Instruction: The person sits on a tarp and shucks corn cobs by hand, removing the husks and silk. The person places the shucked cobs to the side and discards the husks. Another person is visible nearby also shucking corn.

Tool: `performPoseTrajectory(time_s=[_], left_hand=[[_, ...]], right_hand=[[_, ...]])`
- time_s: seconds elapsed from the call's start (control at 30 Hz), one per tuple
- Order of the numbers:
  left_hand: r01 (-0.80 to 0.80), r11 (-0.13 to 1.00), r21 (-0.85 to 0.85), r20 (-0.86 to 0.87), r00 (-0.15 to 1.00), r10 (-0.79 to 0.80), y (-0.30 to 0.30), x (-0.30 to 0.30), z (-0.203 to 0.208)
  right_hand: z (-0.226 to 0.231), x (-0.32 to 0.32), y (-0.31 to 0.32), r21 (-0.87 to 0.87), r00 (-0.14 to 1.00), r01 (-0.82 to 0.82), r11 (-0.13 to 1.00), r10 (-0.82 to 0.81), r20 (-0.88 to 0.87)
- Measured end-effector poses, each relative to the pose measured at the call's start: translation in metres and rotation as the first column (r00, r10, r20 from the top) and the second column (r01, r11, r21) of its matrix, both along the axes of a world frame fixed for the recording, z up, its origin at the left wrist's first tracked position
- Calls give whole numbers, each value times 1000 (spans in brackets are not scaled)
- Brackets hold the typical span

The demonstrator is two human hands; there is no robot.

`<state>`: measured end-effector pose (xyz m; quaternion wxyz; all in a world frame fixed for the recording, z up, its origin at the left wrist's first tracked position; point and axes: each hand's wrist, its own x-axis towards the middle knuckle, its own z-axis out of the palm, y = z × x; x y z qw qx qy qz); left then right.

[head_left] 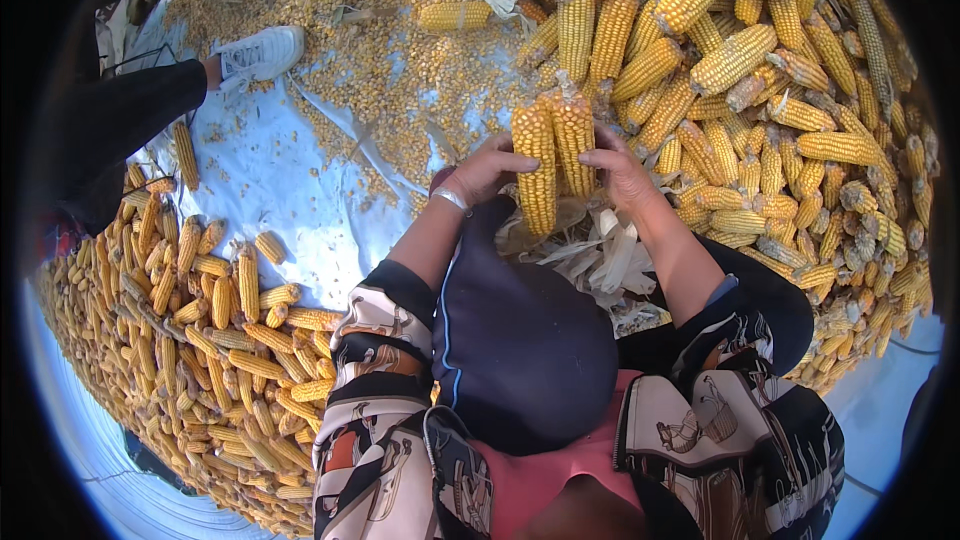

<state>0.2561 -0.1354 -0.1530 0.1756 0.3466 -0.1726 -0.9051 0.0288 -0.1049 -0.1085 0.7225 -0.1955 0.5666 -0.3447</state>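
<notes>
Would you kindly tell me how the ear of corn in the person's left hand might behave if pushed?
The ear of corn would probably stay stiff, as it stands straight in the left hand. Its long, rounded shape suggests it could roll sideways. It may also shed a little, given the loose kernels scattered nearby.

Left cob [535, 170] in left hand [485, 168], right cob [574, 145] in right hand [624, 174], side by side. Husks [612, 265] below right hand. Right pile [735, 140] of cobs right of and beyond hands. Left pile [225, 340] left of near sleeve [380, 340]. Sheet [250, 180] between piles; kernels [350, 70] on it, ahead-left of hands. Co-worker's shoe [262, 54] far left, beside kernels.
</notes>
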Motion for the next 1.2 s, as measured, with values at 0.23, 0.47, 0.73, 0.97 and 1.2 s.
performPoseTrajectory(time_s=[0.23, 0.47, 0.73, 0.97, 1.2], left_hand=[[-393, 893, -217, -448, 853, 267, -35, -23, 102], [-667, 682, -301, -244, 745, 621, -11, 3, 173], [-993, -13, -115, -498, 47, 866, 135, 221, 198], [-804, -590, 67, -606, -503, 616, 343, 434, 240], [-997, 59, -55, 251, 44, 967, 258, 321, 88]], right_hand=[[119, -14, -40, -390, 997, 41, 920, -9, 83], [191, 86, -54, -267, 982, -184, 946, 166, -88], [300, 322, 9, -586, 441, -769, 256, 876, -196], [287, 303, 24, -616, 183, -760, -206, 842, -507], [151, 70, -33, -197, 707, -598, 777, 394, -587]])
